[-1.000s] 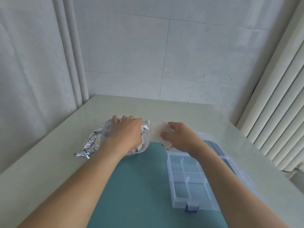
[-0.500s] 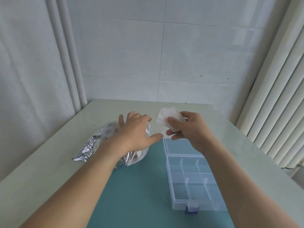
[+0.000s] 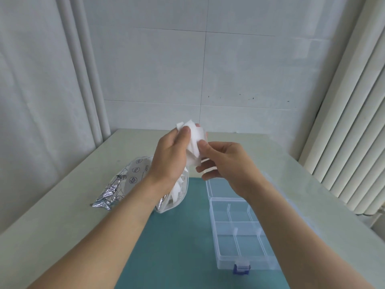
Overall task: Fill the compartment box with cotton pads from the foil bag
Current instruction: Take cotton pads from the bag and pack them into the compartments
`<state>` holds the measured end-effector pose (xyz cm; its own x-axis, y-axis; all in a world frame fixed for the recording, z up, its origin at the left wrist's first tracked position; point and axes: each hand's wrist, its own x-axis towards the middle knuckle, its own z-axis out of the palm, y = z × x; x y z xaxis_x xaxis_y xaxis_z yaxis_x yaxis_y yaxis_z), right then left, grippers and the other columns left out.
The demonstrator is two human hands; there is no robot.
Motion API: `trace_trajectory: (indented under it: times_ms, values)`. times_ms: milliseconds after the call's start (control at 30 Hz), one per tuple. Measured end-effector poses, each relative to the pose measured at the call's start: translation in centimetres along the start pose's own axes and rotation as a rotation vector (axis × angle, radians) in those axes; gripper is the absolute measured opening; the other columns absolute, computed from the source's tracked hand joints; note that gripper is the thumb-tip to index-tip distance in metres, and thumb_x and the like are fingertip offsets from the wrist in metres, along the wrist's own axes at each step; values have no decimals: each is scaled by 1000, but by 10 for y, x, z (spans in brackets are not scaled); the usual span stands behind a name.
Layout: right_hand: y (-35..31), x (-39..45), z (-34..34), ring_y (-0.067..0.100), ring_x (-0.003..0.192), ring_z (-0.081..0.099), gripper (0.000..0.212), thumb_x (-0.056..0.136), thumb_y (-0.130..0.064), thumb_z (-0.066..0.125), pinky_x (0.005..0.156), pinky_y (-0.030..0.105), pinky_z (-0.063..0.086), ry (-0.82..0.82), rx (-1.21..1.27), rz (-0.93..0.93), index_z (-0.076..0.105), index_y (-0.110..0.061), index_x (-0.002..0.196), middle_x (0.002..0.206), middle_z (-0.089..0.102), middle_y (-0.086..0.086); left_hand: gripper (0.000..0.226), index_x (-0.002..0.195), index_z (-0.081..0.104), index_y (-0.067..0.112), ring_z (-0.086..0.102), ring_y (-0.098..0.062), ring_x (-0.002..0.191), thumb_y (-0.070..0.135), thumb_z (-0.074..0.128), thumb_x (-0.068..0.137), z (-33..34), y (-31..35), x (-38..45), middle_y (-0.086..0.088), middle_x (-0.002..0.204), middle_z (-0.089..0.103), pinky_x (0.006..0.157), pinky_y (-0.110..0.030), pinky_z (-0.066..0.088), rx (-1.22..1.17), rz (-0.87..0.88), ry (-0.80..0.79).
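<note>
Compartment box [image 3: 239, 230] bare (bag [image 3: 129, 184] stuffed)

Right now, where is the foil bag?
In the head view, the foil bag lies on the table left of centre, partly under the left forearm, its open mouth at the teal mat's edge, left of the clear compartment box.

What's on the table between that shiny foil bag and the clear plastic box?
In the head view, only a bare strip of the teal mat lies between the foil bag and the compartment box; nothing rests on it.
</note>
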<state>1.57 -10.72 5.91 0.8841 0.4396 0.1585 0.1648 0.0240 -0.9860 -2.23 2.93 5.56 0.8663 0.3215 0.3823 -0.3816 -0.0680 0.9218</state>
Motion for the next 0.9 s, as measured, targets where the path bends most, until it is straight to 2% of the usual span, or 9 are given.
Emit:
trace_trajectory:
  times_ms: [67, 133, 233, 300, 400, 533, 667, 800, 900]
  values:
    - [-2, 0, -5, 19, 61, 64, 25, 90, -27, 73, 57, 29, 56, 78, -25, -15, 73, -2, 91, 75, 73, 7, 29, 105, 72, 15, 65, -37, 111, 32, 50, 96, -1, 3, 0, -20, 111, 72, 101, -54, 49, -177, -107, -17]
    - [-3, 0, -9, 18, 57, 65, 24, 85, -25, 79, 56, 29, 54, 157, -94, -51, 70, -3, 87, 73, 75, 6, 30, 111, 68, 5, 63, -40, 114, 25, 46, 103, -1, 3, -1, -22, 115, 70, 103, -57, 47, -250, -171, -17]
    - [-5, -1, -14, 15, 56, 65, 24, 84, -27, 80, 58, 34, 55, 208, -263, -122, 67, -6, 85, 69, 75, 4, 33, 107, 66, 2, 70, -35, 101, 19, 37, 108, 1, 1, -3, -18, 106, 74, 90, -50, 56, -275, -216, 2]
    - [-6, 0, -16, 15, 58, 66, 25, 80, -34, 82, 58, 36, 56, 240, -381, -175, 68, -15, 89, 73, 74, 1, 31, 104, 66, 2, 73, -32, 89, 18, 39, 107, 0, -1, -3, -16, 98, 75, 78, -46, 60, -283, -233, 29]
    - [-7, 1, -18, 16, 66, 65, 33, 75, -39, 84, 56, 28, 54, 200, -506, -230, 67, -30, 102, 85, 66, -4, 26, 104, 68, 3, 73, -31, 78, 19, 48, 104, 0, -3, -4, -17, 93, 74, 64, -37, 59, -193, -248, 23]
    - [-4, 4, -22, 11, 62, 62, 21, 78, -25, 83, 57, 25, 49, 150, -560, -261, 72, -27, 96, 80, 66, -4, 30, 114, 66, 2, 71, -27, 71, 23, 45, 106, 4, -3, -9, -15, 91, 73, 57, -32, 57, -150, -294, -165]
    - [-7, 5, -34, 1, 49, 54, 12, 81, -18, 80, 50, 16, 43, 144, -600, -229, 73, -27, 82, 73, 70, -2, 34, 119, 62, -3, 70, -35, 82, 16, 37, 106, 1, -1, -7, -25, 102, 71, 53, -31, 48, -223, -392, -307]
    - [-11, 4, -44, 14, 56, 63, 12, 87, -20, 75, 60, 34, 57, 115, -662, -207, 72, -26, 77, 67, 73, -2, 30, 119, 62, -3, 69, -35, 77, 6, 39, 101, -2, -3, -5, -23, 101, 72, 50, -29, 37, -186, -403, -322]
    - [-16, 3, -50, 23, 57, 64, 9, 89, -19, 73, 65, 38, 59, 128, -646, -212, 72, -21, 80, 64, 73, -2, 24, 117, 63, -2, 68, -28, 67, 2, 46, 100, -3, -5, -5, -14, 90, 72, 46, -26, 34, -74, -361, -296]
